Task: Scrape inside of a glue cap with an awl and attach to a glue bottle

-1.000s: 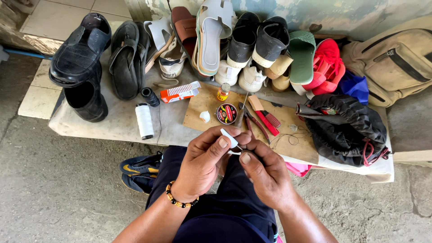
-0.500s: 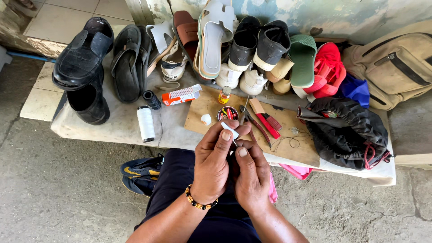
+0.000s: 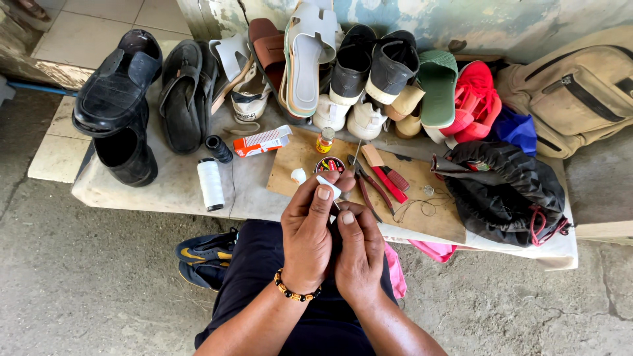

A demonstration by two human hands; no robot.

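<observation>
My left hand (image 3: 306, 234), with a bead bracelet on the wrist, pinches a small white object (image 3: 328, 185) between thumb and forefinger, held up over my lap. My right hand (image 3: 359, 247) presses against it from the right, its fingers closed around something too small to make out, perhaps a needle or thread. Both hands hover just in front of a brown board (image 3: 422, 198) that carries red-handled pliers (image 3: 370, 188), a red knife (image 3: 382, 175), a small round tin (image 3: 330, 163) and a loop of thread (image 3: 422, 204).
A low slab (image 3: 171, 188) holds black shoes (image 3: 119, 86), sandals (image 3: 310, 56), sneakers, a white thread spool (image 3: 211, 183), a black spool (image 3: 219, 148), an orange box (image 3: 262, 140) and a small bottle (image 3: 324, 140). A black bag (image 3: 504, 191) and tan backpack (image 3: 573, 92) lie right. A dark sneaker (image 3: 206, 254) sits under my left knee.
My hands have drawn closer together and risen slightly toward the board; the white object stays pinched in my left fingers. The view has shifted a little.
</observation>
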